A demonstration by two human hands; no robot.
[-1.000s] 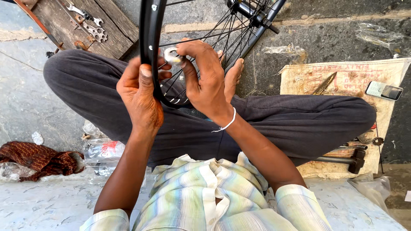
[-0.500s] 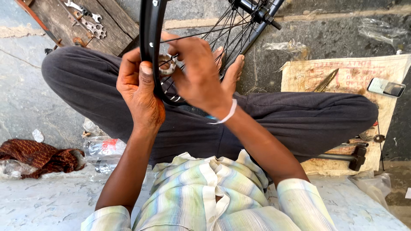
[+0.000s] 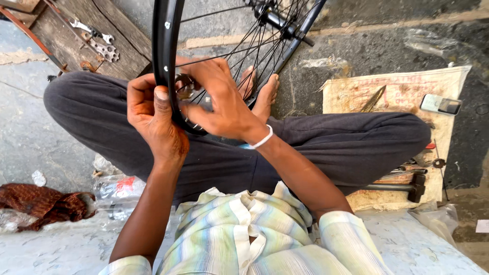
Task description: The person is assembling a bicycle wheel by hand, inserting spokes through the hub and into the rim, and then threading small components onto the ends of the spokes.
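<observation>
Head view. Black metal bicycle wheel rim [image 3: 163, 56] stands upright at 12 o'clock, above the crossed legs. Left hand [image 3: 153, 119] wraps the rim at 10 o'clock, thumb pressed flat on its outer face, forearm rising from 7 o'clock. Right hand [image 3: 221, 99] reaches among the thin steel spokes [image 3: 254, 51], fingers pinched narrow on a small round metal tool [image 3: 184, 85]. Grey hammer [image 3: 407, 186] lies at 4 o'clock.

The floor [image 3: 46, 132] is worn grey concrete, darker and stained toward the upper right, lit by plain daylight. Weathered wooden planks [image 3: 76, 35] lie at upper left with metal wrenches [image 3: 97, 38] on them. A tan sack mat [image 3: 402, 97] spreads at right, carrying a phone [image 3: 441, 104] and a hammer [image 3: 402, 187]. A rust-brown cloth [image 3: 41, 202] and crumpled clear plastic [image 3: 114, 188] lie at lower left.
</observation>
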